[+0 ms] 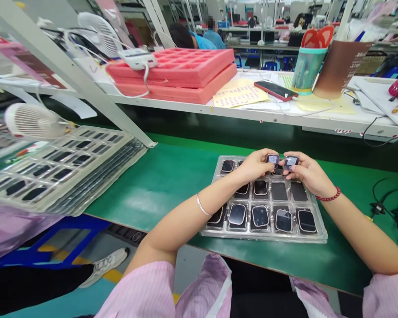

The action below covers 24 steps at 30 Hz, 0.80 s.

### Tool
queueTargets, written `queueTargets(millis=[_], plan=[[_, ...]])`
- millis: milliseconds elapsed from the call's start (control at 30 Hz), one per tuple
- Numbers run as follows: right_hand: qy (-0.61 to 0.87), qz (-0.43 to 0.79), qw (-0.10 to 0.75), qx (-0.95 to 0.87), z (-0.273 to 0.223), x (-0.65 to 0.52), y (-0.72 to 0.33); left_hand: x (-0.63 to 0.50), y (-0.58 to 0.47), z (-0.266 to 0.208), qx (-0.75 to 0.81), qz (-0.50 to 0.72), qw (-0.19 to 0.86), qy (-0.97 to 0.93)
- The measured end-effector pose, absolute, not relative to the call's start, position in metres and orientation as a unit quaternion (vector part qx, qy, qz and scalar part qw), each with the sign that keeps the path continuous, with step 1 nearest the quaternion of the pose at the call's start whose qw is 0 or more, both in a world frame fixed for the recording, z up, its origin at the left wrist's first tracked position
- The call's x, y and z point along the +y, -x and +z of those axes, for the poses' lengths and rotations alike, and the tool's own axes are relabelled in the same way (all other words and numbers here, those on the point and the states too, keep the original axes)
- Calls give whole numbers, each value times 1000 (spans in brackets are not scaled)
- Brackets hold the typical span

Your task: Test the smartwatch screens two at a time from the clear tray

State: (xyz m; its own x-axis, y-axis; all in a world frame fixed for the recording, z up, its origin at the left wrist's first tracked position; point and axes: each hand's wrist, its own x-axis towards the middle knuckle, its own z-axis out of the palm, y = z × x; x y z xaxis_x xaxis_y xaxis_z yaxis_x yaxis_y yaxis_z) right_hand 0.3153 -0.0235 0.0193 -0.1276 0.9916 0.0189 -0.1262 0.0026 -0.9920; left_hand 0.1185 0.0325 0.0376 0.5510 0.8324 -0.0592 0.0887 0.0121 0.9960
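Above the back of a clear plastic tray (268, 238), my left hand (259, 164) pinches a smartwatch (272, 160) between thumb and fingers. My right hand (305, 172) grips a second smartwatch (291, 163) close beside it. Both have small lit screens showing a square code pattern, tilted toward me. The tray lies on the green bench and holds several strapless watches, dark faces up, such as a front-row watch (260, 216). Two pockets in the middle row, near my right hand, show only dark padding (279, 191). My forearms hide part of the tray's left side.
Stacked trays of dark-faced pieces (66, 168) stand at left, below a white fan (33, 121). The shelf ahead carries red foam trays (185, 70), a phone (276, 90), a teal cup (308, 70) and a brown container (340, 68). Black cables (391, 212) lie at right. Another person's shoe (106, 265) shows lower left.
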Motion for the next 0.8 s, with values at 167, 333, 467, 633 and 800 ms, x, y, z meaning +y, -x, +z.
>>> queueTargets(millis=[167,333,467,633,800], plan=[[438,525,487,-543,10,-23,-314,32,-117,37,353,306,603,-646],[444,493,480,-575,11,-27,-314,29,-117,38,358,301,595,-654],[443,485,475,-586,11,-27,-314,29,-117,40,368,295,594,-652],[445,473,472,-596,11,-27,-313,30,-117,38,367,291,585,-662],[449,467,467,-602,13,-27,-312,30,-117,37,357,292,593,-660]])
